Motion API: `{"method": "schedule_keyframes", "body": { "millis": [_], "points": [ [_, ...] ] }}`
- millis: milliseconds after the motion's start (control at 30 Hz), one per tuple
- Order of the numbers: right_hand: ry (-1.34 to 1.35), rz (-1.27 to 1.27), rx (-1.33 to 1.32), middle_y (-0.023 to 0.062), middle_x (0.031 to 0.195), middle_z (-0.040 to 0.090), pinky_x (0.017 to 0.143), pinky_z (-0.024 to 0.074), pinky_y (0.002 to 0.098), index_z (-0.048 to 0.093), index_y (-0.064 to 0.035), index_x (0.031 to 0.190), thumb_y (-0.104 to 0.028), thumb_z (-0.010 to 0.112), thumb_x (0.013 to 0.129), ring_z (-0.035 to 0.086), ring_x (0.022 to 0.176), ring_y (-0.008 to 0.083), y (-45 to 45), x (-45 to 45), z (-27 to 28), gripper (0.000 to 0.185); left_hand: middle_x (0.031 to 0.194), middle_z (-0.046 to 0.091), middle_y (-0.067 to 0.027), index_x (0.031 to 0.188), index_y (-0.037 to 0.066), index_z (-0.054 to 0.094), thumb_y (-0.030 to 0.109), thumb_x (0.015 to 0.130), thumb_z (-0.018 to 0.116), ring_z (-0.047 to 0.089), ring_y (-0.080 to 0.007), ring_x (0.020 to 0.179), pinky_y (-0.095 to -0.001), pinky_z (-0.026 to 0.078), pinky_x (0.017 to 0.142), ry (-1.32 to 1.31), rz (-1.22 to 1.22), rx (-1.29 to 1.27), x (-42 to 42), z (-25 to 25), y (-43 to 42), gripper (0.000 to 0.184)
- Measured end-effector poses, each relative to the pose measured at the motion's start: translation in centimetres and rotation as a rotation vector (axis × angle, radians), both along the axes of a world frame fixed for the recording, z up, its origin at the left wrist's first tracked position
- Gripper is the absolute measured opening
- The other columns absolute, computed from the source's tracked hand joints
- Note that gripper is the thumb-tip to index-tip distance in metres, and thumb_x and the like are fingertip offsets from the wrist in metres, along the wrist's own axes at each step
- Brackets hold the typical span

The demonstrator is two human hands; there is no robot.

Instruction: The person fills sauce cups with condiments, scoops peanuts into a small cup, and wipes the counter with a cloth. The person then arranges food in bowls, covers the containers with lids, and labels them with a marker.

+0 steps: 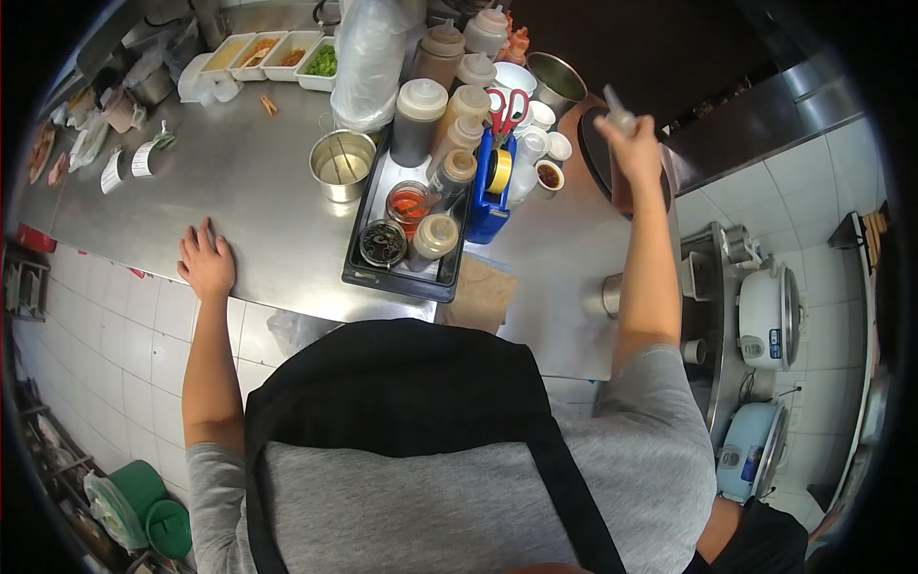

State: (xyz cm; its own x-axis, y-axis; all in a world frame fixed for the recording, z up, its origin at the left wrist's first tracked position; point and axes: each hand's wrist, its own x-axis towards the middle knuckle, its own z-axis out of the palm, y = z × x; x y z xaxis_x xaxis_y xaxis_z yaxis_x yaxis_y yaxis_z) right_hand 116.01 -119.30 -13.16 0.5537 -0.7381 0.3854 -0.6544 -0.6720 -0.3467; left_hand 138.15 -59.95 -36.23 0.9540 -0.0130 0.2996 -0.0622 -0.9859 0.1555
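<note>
My left hand (206, 262) lies flat near the front edge of the steel counter (258, 196), its fingers spread and nothing in them. At the far right my right hand (633, 148) is wrapped around a squeeze bottle (622, 117) with a clear pointed nozzle tilted up and away. The hand covers much of the bottle. Beside it is a dark round surface (601, 153), partly hidden by the hand and forearm. Left of this hand stand a small cup of dark red sauce (549, 176) and a metal pot (557, 78).
A black tray (402, 279) holds several squeeze bottles and open jars. Against it stands a blue tape dispenser (489, 215), with red-handled scissors (509, 110) above. A metal pot (341, 182) sits left of the tray. White food containers (320, 84) line the back; rice cookers (765, 320) stand right.
</note>
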Motion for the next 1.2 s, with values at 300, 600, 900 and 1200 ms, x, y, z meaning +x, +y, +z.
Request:
{"method": "schedule_keyframes", "body": {
  "millis": [300, 600, 900, 1200],
  "points": [
    [0.737, -0.073, 0.049, 0.0154, 0.103, 0.067, 0.08, 0.0506, 0.0402, 0.047, -0.007, 0.113, -0.054, 0.077, 0.065, 0.064, 0.099, 0.0301, -1.4, -1.9, -8.1, 0.074, 0.148, 0.031, -0.0091, 0.139, 0.028, 0.04, 0.034, 0.091, 0.044, 0.025, -0.0298, 0.138, -0.0552, 0.018, 0.108, 0.019, 0.009, -0.008, 0.0, 0.3, -0.1, 0.048],
    [0.832, -0.079, 0.033, 0.014, 0.106, 0.067, 0.083, 0.0501, 0.0386, 0.044, -0.0073, 0.125, -0.051, 0.077, 0.065, 0.064, 0.102, 0.0282, -1.7, -0.9, -8.5, 0.081, 0.149, 0.03, -0.0073, 0.139, 0.03, 0.038, 0.036, 0.093, 0.042, 0.024, -0.0278, 0.139, -0.0549, 0.019, 0.108, 0.023, 0.024, 0.015, 0.1, -0.1, 0.0, 0.047],
    [-0.067, -0.06, 0.416, 0.0152, 0.095, 0.062, 0.074, 0.049, 0.0336, 0.049, -0.0028, 0.11, -0.052, 0.08, 0.065, 0.062, 0.085, 0.0221, -6.5, -2.1, -10.9, 0.074, 0.149, 0.031, -0.0083, 0.139, 0.029, 0.039, 0.035, 0.092, 0.043, 0.024, -0.0283, 0.139, -0.0543, 0.019, 0.108, 0.033, 0.009, -0.01, -0.1, 0.6, -0.3, 0.048],
    [-1.02, 0.928, 0.917, 0.0174, 0.103, 0.062, 0.089, 0.0531, 0.0432, 0.049, -0.002, 0.112, -0.037, 0.072, 0.081, 0.063, 0.098, 0.031, 5.9, 0.5, -2.1, 0.052, 0.148, 0.032, -0.0086, 0.139, 0.028, 0.039, 0.036, 0.092, 0.044, 0.025, -0.0278, 0.138, -0.0546, 0.019, 0.108, 0.028, 0.01, -0.004, 0.0, 0.4, -0.1, 0.048]
  ]
}}
